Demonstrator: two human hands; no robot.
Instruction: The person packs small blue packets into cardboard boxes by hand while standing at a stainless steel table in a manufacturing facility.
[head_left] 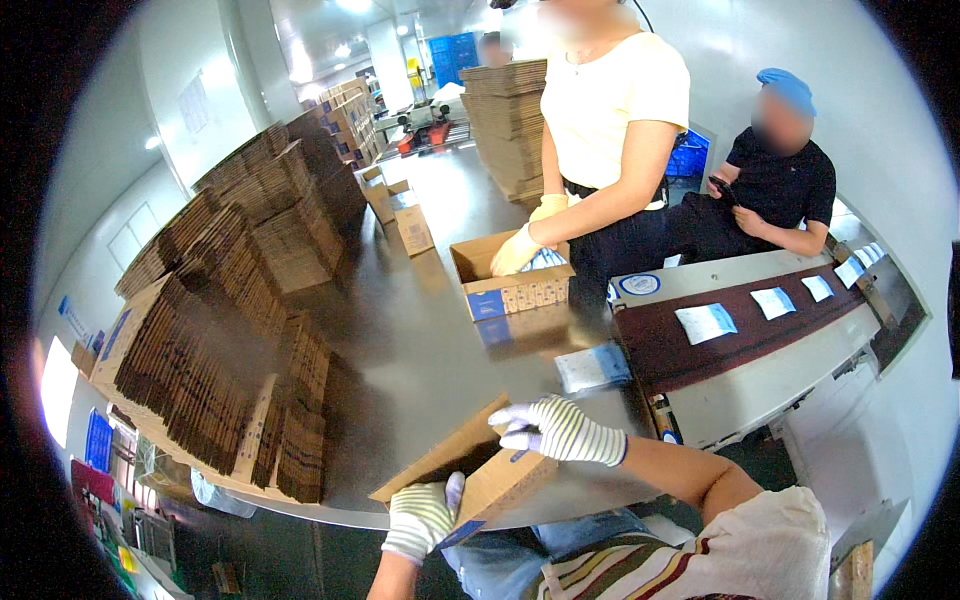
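Note:
An open cardboard box [505,492] is tilted at the near edge of the metal table, with a blue patch on its near side. My left hand [425,515], in a striped glove, grips its left end, thumb over the near wall. My right hand [565,430], gloved alike, is at the far right end, its bent fingers on the box's edge. The inside of the box is in shadow. Beyond my right hand, a white-and-blue packet [592,369] lies on the table beside the conveyor.
Flattened cartons [200,380] stand stacked along the table's left. Across the table, a person in yellow gloves reaches into another carton [520,297] holding packets. More packets lie on the dark conveyor belt [660,350] at right. Another person sits behind it. Small cartons [413,230] stand farther back.

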